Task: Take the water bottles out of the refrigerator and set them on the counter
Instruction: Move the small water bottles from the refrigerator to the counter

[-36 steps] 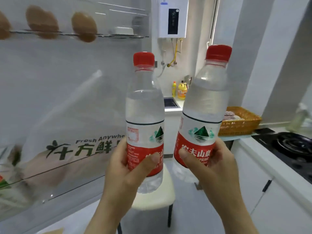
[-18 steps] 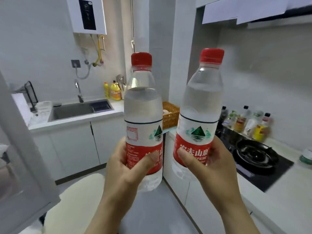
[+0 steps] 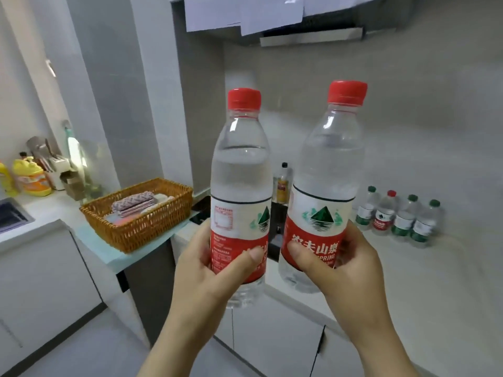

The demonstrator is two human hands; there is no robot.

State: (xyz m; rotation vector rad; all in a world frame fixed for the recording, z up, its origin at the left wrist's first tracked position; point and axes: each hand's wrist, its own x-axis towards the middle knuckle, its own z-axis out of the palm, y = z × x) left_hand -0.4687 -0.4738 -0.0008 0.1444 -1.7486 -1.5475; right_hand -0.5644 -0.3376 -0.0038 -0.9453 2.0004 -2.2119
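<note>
Since the earlier frame the head view has swung to the right. The wall heater is out of sight, the wicker basket (image 3: 141, 221) now sits at the left, and a stretch of white counter (image 3: 408, 281) has come in on the right. The two hands hold their bottles just as before.

The left hand (image 3: 206, 268) grips the left water bottle (image 3: 241, 172) low on its red label, with the thumb laid across the front and the fingers curled round the back. Most of the bottle stands upright above the hand, and its clear base shows below the thumb. The right hand (image 3: 343, 270) holds the right water bottle (image 3: 326, 172) the same way, thumb across the printed label. This bottle leans a little, its red cap tipped to the right.

Both bottles are in the air in front of the counter, side by side and not touching. A small dark-capped sauce bottle (image 3: 283, 183) shows through the gap between them.

Four small bottles (image 3: 400, 217) stand in a row at the back of the counter by the wall, three with green caps and one with red. Folded cloths (image 3: 133, 204) lie in the basket. A yellow detergent jug (image 3: 31, 175) stands at the far left, and a range hood (image 3: 310, 36) hangs overhead.
</note>
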